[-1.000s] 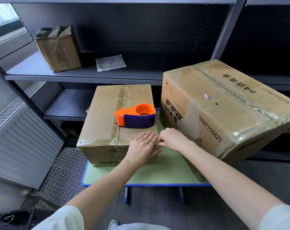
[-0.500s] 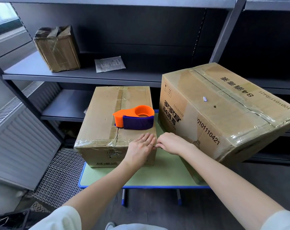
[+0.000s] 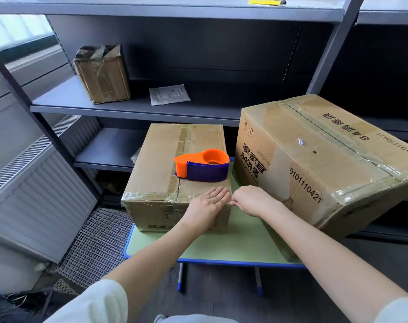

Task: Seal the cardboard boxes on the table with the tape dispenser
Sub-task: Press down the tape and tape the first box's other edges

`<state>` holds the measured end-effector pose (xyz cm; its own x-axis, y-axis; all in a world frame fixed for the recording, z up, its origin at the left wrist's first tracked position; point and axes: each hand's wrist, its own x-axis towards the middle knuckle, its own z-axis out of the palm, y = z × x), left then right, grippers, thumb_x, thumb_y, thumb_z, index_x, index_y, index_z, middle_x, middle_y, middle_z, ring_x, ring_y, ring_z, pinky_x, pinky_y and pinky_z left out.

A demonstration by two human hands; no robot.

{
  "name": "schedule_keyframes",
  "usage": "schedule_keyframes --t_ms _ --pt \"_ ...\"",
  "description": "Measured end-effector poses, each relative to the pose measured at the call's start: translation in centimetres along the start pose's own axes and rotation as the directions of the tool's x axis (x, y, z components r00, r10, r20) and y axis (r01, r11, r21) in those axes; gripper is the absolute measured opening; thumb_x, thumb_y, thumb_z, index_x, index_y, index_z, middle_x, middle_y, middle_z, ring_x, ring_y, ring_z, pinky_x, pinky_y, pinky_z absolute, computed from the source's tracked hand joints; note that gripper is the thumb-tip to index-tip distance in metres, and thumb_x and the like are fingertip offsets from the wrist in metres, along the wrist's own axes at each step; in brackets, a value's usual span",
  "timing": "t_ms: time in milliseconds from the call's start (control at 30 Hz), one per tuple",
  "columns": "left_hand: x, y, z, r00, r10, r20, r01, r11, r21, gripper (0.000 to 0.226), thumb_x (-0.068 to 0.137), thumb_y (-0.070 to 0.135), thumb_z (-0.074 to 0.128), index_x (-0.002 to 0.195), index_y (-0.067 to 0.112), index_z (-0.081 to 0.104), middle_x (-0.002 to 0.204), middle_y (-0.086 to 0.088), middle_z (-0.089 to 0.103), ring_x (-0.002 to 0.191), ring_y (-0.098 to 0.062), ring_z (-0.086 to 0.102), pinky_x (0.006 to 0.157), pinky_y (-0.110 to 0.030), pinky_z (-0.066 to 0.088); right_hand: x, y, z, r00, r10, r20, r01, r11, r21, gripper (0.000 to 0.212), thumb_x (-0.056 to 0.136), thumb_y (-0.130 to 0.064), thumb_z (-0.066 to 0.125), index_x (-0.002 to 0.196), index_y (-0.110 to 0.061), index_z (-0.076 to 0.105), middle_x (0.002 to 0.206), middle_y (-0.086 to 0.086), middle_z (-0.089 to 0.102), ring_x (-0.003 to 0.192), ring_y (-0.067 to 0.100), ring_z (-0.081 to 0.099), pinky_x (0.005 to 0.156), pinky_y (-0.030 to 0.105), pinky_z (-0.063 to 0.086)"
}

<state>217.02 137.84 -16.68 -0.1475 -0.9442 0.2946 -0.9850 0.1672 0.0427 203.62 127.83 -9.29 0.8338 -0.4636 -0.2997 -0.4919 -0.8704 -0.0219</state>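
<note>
Small brown cardboard box (image 3: 165, 159) centre frame on green blue-rimmed table (image 3: 221, 249) | orange-and-purple plastic tape dispenser (image 3: 203, 165) on its lid, just above both hands, long axis left-right, orange nose left | left hand (image 3: 205, 206) flat, fingers straight on near right corner, nearer | right hand (image 3: 250, 201) curled at corner edge, pinch unclear | big tilted brown carton (image 3: 326, 164) crowds right.

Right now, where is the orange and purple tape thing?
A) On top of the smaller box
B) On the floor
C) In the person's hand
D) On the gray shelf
A: the tape dispenser sits on top of the smaller cardboard box, while the left hand and the right hand are both down at that box's near edge, not touching it.
</note>
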Motion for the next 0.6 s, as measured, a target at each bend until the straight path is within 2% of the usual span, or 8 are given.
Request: schedule_keyframes --t_ms 67,133,200,233,300,400,500,600 --pt "-0.3 -0.4 -0.2 0.999 0.033 0.040 -0.033 0.999 0.006 0.074 0.057 -0.007 0.079 0.127 -0.002 0.055 0.130 -0.018 0.056 0.121 -0.029 0.054 0.105 -0.037 0.032 -0.2 -0.4 0.2 1.000 0.017 -0.018 -0.018 1.000 -0.021 0.038 0.101 -0.032 0.036 0.114 -0.005 0.059 0.111 0.013 0.062 0.103 0.028 0.058 0.085 0.035 0.046" --pt "-0.6 -0.8 -0.2 0.996 0.053 0.065 -0.052 0.998 -0.021 0.069 0.079 -0.007 0.060 0.142 0.001 0.033 0.149 -0.015 0.032 0.139 -0.025 0.030 0.115 -0.028 0.009 -0.5 -1.0 0.4 0.998 0.013 -0.061 -0.018 0.996 -0.089 0.039 0.101 -0.031 0.035 0.118 -0.005 0.058 0.114 0.013 0.062 0.107 0.027 0.055 0.089 0.036 0.044" --pt "-0.6 -1.4 -0.3 0.996 0.009 0.085 0.000 0.994 -0.108 0.056 0.095 0.004 0.046 0.147 0.007 0.024 0.153 -0.008 0.023 0.144 -0.019 0.017 0.114 -0.021 -0.001 -0.5 -1.6 0.4 0.989 0.010 -0.149 -0.036 0.984 -0.172 0.040 0.100 -0.033 0.034 0.117 -0.007 0.059 0.115 0.011 0.062 0.110 0.026 0.051 0.091 0.036 0.039" --pt "-0.9 -1.6 -0.6 0.998 -0.018 0.068 0.028 0.990 -0.137 0.050 0.098 0.011 0.045 0.145 0.007 0.029 0.152 -0.008 0.028 0.142 -0.019 0.022 0.114 -0.021 0.003 -0.5 -2.0 0.3 0.979 0.014 -0.201 -0.054 0.980 -0.194 0.040 0.099 -0.034 0.035 0.115 -0.007 0.059 0.114 0.010 0.062 0.109 0.026 0.050 0.091 0.036 0.038" --pt "-1.8 -2.4 -2.0 0.997 -0.066 0.032 0.070 0.986 -0.150 0.045 0.094 0.022 0.053 0.135 0.004 0.048 0.139 -0.011 0.048 0.131 -0.022 0.044 0.109 -0.026 0.022 -0.3 -2.9 0.0 0.954 0.003 -0.299 -0.063 0.980 -0.191 0.040 0.098 -0.039 0.037 0.112 -0.007 0.058 0.112 0.010 0.061 0.108 0.026 0.051 0.090 0.035 0.037" --pt "-4.4 -4.8 -2.6 0.998 -0.063 -0.020 0.062 0.996 -0.066 0.044 0.087 0.036 0.049 0.112 0.006 0.068 0.114 -0.008 0.068 0.106 -0.021 0.064 0.093 -0.032 0.044 0.6 -4.8 -0.1 0.948 -0.065 -0.313 0.018 0.988 -0.151 0.040 0.097 -0.042 0.041 0.112 -0.008 0.054 0.112 0.009 0.060 0.105 0.025 0.054 0.086 0.033 0.042" --pt "-6.8 -7.5 -3.7 0.995 -0.095 0.008 0.095 0.994 -0.050 0.057 0.091 0.048 0.036 0.109 0.006 0.070 0.111 -0.007 0.069 0.105 -0.022 0.065 0.089 -0.038 0.049 1.9 -6.7 0.0 0.955 -0.094 -0.281 0.065 0.991 -0.114 0.035 0.096 -0.040 0.046 0.110 -0.008 0.052 0.111 0.009 0.061 0.102 0.024 0.056 0.086 0.033 0.043" --pt "-8.2 -9.5 -4.4 0.991 -0.135 -0.023 0.133 0.988 -0.085 0.070 0.095 0.056 0.023 0.111 0.006 0.069 0.114 -0.006 0.067 0.108 -0.024 0.063 0.091 -0.041 0.046 3.2 -7.6 0.0 0.958 -0.135 -0.253 0.105 0.986 -0.131 0.032 0.094 -0.038 0.050 0.106 -0.008 0.053 0.107 0.008 0.062 0.100 0.024 0.057 0.085 0.033 0.043"
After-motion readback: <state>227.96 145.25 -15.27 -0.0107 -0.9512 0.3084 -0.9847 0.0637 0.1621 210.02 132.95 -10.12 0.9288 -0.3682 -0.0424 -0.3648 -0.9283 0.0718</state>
